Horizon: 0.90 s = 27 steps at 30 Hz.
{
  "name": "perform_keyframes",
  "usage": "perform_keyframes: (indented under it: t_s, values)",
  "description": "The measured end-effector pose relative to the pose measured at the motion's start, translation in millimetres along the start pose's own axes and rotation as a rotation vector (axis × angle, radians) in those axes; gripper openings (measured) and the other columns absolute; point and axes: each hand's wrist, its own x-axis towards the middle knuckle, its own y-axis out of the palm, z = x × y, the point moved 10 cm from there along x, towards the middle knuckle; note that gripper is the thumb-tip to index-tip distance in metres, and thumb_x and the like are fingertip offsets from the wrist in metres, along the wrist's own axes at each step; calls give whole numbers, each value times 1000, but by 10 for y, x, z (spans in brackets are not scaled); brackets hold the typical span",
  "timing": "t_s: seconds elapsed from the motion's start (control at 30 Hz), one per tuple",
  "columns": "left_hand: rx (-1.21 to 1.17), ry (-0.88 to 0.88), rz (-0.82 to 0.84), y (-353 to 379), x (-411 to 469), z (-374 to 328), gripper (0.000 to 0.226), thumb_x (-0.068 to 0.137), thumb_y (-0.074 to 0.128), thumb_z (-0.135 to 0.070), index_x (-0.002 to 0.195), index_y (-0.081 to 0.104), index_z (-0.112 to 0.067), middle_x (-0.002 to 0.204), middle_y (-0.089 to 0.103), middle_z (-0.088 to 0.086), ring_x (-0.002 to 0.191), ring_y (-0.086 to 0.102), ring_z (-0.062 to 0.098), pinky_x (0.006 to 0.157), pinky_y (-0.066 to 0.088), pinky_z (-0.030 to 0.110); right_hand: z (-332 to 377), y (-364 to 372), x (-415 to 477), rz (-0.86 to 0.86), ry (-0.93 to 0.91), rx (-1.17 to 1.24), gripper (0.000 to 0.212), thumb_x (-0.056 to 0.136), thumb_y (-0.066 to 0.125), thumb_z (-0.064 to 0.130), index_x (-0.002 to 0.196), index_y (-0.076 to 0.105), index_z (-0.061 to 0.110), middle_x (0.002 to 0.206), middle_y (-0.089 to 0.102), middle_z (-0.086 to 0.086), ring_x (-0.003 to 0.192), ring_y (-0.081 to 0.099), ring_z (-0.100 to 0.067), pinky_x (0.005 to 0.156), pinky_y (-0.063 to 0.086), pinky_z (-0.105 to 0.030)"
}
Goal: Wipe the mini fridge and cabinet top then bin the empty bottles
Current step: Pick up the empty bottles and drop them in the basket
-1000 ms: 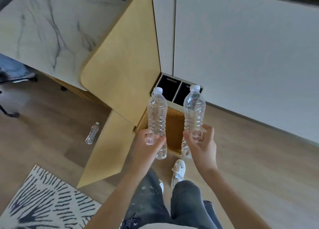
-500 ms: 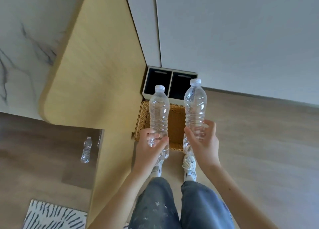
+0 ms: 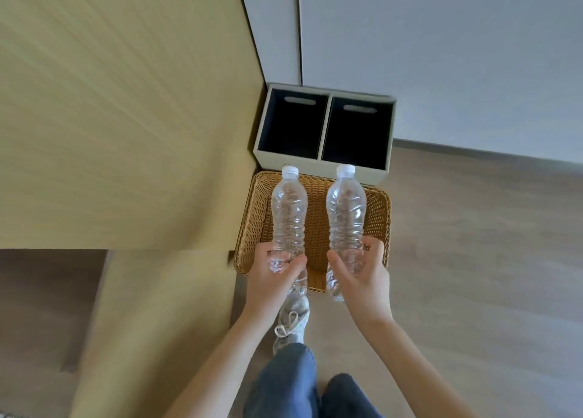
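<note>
— What are you standing on?

— A grey-brown plank floor point(image 3: 473, 260). One of your shoes point(image 3: 291, 320) is planted on it, and a wicker basket point(image 3: 252, 215) sits flat just ahead of the toe.

— And beyond the basket?

— A pale two-compartment bin point(image 3: 325, 124), also on the floor, with both dark compartments open upward. It stands in the corner between the yellow wood unit point(image 3: 126, 133) and the white wall panels point(image 3: 441, 55). The basket's far rim runs just beside the bin's near wall; you can't tell whether they touch.

No legible text or number: the left bottle point(image 3: 288, 215) and right bottle point(image 3: 345, 215) show bare clear plastic, and a dark mark point(image 3: 366, 246) on the right hand point(image 3: 366, 279) is too blurred to read.
</note>
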Motion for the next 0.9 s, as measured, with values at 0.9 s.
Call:
perform_keyframes:
  t_s: [0.9]
  values:
    - [73,167,55,824,3055,2395,57,82,76,-49,123,44,-26,111,56,-12,99,59,0,67,44,14,-2760,2035,2179,187,-22,20,53,88,72,46,118,35,25,90,63,11,68,65,5,48,43,-4]
